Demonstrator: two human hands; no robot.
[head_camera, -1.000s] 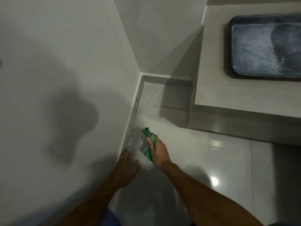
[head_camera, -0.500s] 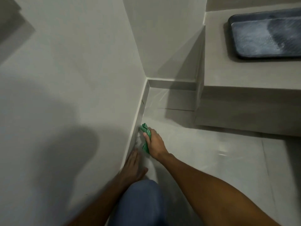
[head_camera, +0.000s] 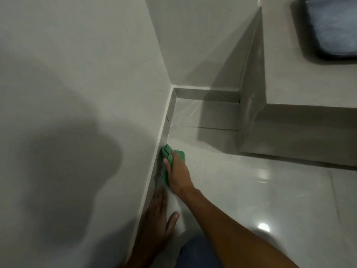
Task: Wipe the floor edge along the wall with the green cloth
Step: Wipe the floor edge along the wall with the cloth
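My right hand (head_camera: 178, 174) presses a crumpled green cloth (head_camera: 167, 154) onto the glossy floor, right against the grey skirting (head_camera: 166, 126) at the foot of the left wall (head_camera: 87, 74). Part of the cloth shows beyond my fingertips and under my palm. My left hand (head_camera: 157, 219) lies flat on the floor beside the skirting, fingers spread, just behind the right hand. It holds nothing.
A raised tiled step (head_camera: 301, 78) stands at the right, with a dark blue mat (head_camera: 332, 26) on top. The corner (head_camera: 174, 89) of the two walls lies ahead. Glossy floor tiles (head_camera: 270, 190) stretch to the right. My blue-clad knee (head_camera: 197, 252) is at the bottom.
My right hand has pushed the cloth forward along the skirting toward the corner. The left hand stays planted on the floor. My head has moved closer and lower.
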